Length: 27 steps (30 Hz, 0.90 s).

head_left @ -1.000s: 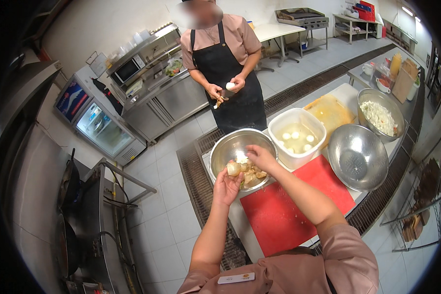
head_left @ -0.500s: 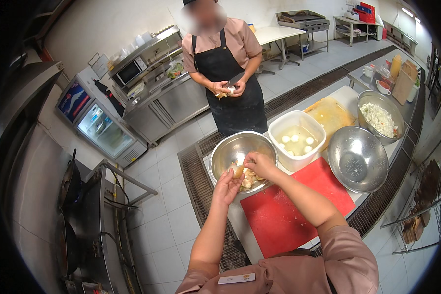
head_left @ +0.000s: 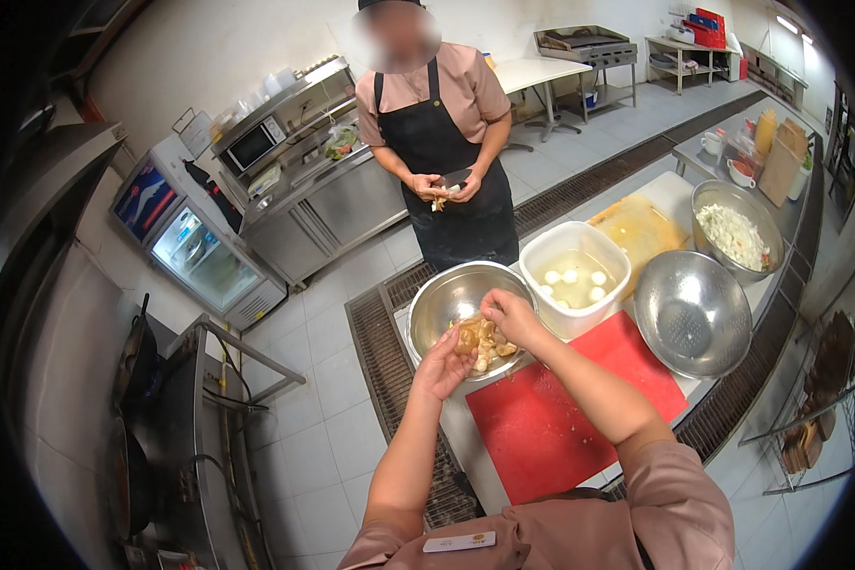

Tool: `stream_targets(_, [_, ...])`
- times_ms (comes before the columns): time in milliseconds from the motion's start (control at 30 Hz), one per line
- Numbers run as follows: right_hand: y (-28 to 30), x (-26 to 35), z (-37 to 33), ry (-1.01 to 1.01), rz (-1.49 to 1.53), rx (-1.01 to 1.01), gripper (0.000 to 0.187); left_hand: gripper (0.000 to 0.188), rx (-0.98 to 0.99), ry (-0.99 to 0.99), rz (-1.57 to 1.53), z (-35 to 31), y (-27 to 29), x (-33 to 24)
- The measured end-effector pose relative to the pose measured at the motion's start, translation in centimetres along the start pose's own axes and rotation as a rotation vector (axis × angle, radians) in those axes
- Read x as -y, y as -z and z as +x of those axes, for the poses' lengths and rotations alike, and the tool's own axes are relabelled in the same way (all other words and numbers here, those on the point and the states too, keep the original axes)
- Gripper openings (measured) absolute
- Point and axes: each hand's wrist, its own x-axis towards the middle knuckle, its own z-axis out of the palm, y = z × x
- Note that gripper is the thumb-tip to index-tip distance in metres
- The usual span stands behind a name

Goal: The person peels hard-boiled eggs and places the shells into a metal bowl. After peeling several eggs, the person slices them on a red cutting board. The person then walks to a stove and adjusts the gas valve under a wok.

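Over the steel bowl (head_left: 445,293), my left hand (head_left: 440,369) holds what looks like a brown-skinned onion (head_left: 467,339) in its fingers. Close beside it, my right hand (head_left: 509,318) is closed in a pinch; whatever its fingertips grip is too small to make out. Brown-and-white onions or peelings (head_left: 494,349) lie in the bowl under my hands. Just right of the bowl stands a white tub (head_left: 548,316) of cloudy liquid with several round white pieces (head_left: 570,276), probably peeled onions. My right forearm crosses above a red cutting board (head_left: 541,427) with small scraps on it.
Across the table a co-worker (head_left: 451,171) in a black apron holds a knife (head_left: 454,178) and a pale piece. On the right are a steel colander (head_left: 691,313), a bowl of chopped white food (head_left: 731,233) and a stained yellow board (head_left: 641,223). Floor grating (head_left: 380,370) runs beside the table.
My left hand has turned the onion, showing more of its brown skin, and my hands are slightly further apart. The co-worker's knife is now more visible, held flatter.
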Motion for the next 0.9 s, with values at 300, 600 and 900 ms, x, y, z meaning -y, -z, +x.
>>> stream_targets(300, [0.8, 1.5, 1.0, 0.080, -0.022, -0.171, 0.005, 0.045, -0.285, -0.069, -0.320, 1.4, 1.5, -0.5])
stream_targets(600, [0.6, -0.8, 3.0, -0.027, -0.107, -0.235, 0.015, 0.052, -0.444, -0.124, -0.422, 1.9, 3.8, -0.1])
stream_targets(900, [-3.3, -0.4, -0.1, 0.105, -0.001, 0.123, 0.027, 0.040, -0.279, -0.094, -0.098, 1.6, 1.2, 1.2])
